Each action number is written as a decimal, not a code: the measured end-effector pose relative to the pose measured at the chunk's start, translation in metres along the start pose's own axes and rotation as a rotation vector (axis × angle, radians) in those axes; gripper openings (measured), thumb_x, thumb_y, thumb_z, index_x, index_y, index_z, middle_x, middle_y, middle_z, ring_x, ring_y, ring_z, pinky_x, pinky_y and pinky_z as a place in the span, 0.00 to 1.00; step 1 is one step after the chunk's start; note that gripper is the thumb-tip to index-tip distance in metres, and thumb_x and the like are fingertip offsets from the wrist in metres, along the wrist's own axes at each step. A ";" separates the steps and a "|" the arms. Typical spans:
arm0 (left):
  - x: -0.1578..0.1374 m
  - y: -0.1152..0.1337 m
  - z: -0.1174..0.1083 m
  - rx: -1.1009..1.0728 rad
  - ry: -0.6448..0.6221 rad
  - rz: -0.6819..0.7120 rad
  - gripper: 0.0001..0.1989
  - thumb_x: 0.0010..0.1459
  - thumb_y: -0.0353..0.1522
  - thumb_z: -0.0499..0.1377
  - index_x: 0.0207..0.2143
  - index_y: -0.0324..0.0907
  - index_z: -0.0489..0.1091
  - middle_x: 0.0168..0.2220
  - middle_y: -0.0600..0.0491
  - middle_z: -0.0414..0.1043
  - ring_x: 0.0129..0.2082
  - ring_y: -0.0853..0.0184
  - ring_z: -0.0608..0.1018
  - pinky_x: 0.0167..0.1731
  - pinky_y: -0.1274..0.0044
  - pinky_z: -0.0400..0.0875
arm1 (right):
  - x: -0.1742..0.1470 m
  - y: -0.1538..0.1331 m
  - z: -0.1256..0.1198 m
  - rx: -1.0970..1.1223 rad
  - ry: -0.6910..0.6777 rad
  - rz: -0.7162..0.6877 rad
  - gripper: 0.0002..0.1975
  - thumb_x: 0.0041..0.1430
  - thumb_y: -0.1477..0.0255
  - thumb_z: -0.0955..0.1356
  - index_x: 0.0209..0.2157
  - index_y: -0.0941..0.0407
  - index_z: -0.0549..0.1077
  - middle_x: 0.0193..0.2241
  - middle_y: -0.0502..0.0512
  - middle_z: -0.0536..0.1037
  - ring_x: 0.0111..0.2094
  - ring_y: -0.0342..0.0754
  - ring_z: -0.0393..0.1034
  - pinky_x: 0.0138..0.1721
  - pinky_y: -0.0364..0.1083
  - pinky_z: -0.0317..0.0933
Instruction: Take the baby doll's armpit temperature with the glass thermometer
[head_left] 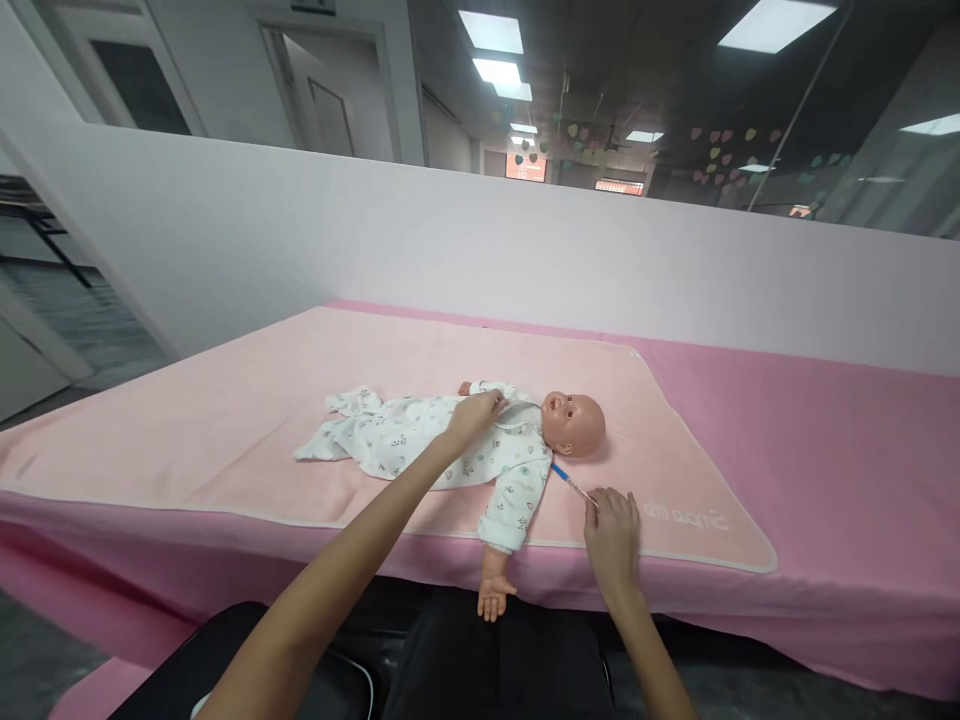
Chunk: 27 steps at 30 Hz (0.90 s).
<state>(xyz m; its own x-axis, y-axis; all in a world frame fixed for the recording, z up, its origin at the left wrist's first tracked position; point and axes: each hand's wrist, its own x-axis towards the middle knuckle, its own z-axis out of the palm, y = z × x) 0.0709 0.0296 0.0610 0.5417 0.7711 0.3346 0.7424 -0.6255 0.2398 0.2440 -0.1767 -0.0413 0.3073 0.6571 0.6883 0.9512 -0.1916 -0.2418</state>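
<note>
A baby doll (576, 424) lies on its back on the peach blanket, head to the right. It wears a white printed romper (405, 425), and its near arm hangs over the table's front edge. My left hand (475, 416) is at the doll's chest, its fingers closed on the romper's front near the collar. To the right, my right hand (613, 535) rests low over the blanket, thumb and fingers closed around the end of a thin thermometer (576, 487). The thermometer's blue end points toward the doll's near shoulder, close to its sleeve.
The peach blanket (225, 400) with pale lettering covers much of a table draped in pink cloth (847, 460). Behind it rises a white partition (525, 250) with glass above. A black chair (217, 660) stands at the lower left.
</note>
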 end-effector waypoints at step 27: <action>0.051 -0.011 -0.029 0.401 0.088 0.573 0.11 0.62 0.31 0.42 0.34 0.40 0.63 0.27 0.49 0.66 0.24 0.69 0.72 0.21 0.78 0.54 | 0.175 -0.110 0.063 0.094 -0.306 0.024 0.08 0.56 0.80 0.58 0.38 0.58 0.60 0.24 0.57 0.75 0.24 0.48 0.68 0.23 0.43 0.50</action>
<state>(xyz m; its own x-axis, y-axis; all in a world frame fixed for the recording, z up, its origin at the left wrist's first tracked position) 0.0788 0.0724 0.1020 0.8693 0.3103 0.3848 0.4473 -0.8252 -0.3450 0.1917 0.0056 0.0629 0.2932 0.8448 0.4477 0.9328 -0.1503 -0.3274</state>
